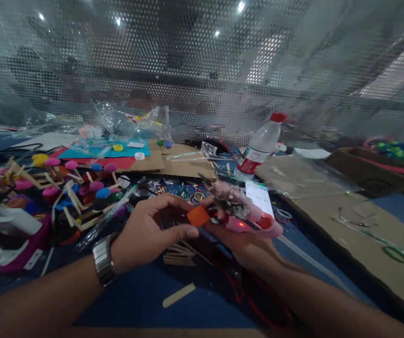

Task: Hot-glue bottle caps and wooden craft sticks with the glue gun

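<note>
An orange plastic cap [198, 216] sits between the two hands, over the middle of the table. My left hand [152, 225], a metal-banded watch at its wrist, is curled with thumb and forefinger at the cap's left side. My right hand [237, 244] is wrapped around a pink hot glue gun [254, 218], whose small red light is lit. Dark, stained residue covers the gun's front, and its nozzle points up and left. Some right fingers are hidden behind the gun and cap. Below the hands lie several wooden craft sticks [179, 256], with one loose stick [179, 295] nearer me.
Craft-stick pieces with coloured caps [96, 188] crowd the left side, beside a purple-based device [15, 253]. A red-capped bottle [258, 150] stands behind the glue gun. Cardboard [371, 244] lies at right, rubber bands [198, 197] behind my hands. A perforated metal screen [188, 70] closes the back.
</note>
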### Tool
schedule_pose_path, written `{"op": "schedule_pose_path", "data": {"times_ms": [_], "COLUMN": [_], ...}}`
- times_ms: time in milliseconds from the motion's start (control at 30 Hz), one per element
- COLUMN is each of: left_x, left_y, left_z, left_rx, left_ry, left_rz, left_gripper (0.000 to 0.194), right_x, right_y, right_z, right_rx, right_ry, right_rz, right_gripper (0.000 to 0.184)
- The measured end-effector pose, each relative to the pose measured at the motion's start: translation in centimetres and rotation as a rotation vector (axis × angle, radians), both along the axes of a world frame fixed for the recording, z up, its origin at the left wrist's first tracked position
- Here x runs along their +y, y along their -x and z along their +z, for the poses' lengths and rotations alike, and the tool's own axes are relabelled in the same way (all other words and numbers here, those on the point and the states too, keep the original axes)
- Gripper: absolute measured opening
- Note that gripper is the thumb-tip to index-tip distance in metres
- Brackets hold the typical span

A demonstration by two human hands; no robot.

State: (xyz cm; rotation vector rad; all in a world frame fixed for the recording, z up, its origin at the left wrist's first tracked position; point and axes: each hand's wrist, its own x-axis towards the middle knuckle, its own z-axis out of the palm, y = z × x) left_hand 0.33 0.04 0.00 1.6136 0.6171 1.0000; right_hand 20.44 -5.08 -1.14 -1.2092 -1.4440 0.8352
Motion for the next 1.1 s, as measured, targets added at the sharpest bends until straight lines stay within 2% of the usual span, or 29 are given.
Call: {"op": "schedule_pose_path", "data": {"times_ms": [100,200,300,367,467,600,733,833,967,1100], "left_x": [-0.1,-0.2,-0.1,-0.1,0.0,0.0,0.0,0.0,0.1,0.1], "left_y": [0.0,0.0,0.0,0.1,0.2,0.3,0.3,0.3,0.4,0.4], "left_z": [0.0,0.1,0.1,0.1,0.1,-0.1,-0.1,0.0,0.3,0.4], "left_rx": [0.065,0.154,0.168,0.147,0.134,0.137,0.12,0.137,0.147,0.117], "left_ry": [-0.115,-0.306,-0.416,-0.428,-0.427,-0.413,-0.408,-0.426,-0.458,-0.467], "left_rz": [0.009,0.08,0.103,0.102,0.103,0.117,0.116,0.107,0.076,0.072], "left_gripper": [0.036,0.024,0.018,0.017,0.017,0.021,0.013,0.019,0.027,0.026], "right_x": [-0.1,0.0,0.2,0.3,0.2,0.1,0.0,0.0,0.0,-0.1], "right_y": [0.2,0.3,0.1,-0.2,-0.6,-0.6,-0.3,-0.1,-0.2,-0.5], "right_z": [-0.1,-0.1,-0.6,-1.0,-1.7,-1.8,-1.0,-0.2,-0.3,-1.0], "right_rx": [0.034,0.045,0.085,0.132,0.14,0.155,0.104,0.053,0.061,0.092], "right_ry": [0.048,0.004,-0.032,-0.039,0.006,-0.022,-0.056,-0.035,-0.041,-0.059], "right_rz": [-0.003,-0.008,-0.015,-0.017,-0.01,-0.029,-0.028,-0.026,-0.052,-0.029], "right_gripper": [0.029,0.027,0.042,0.056,0.057,0.062,0.048,0.031,0.036,0.046]}}
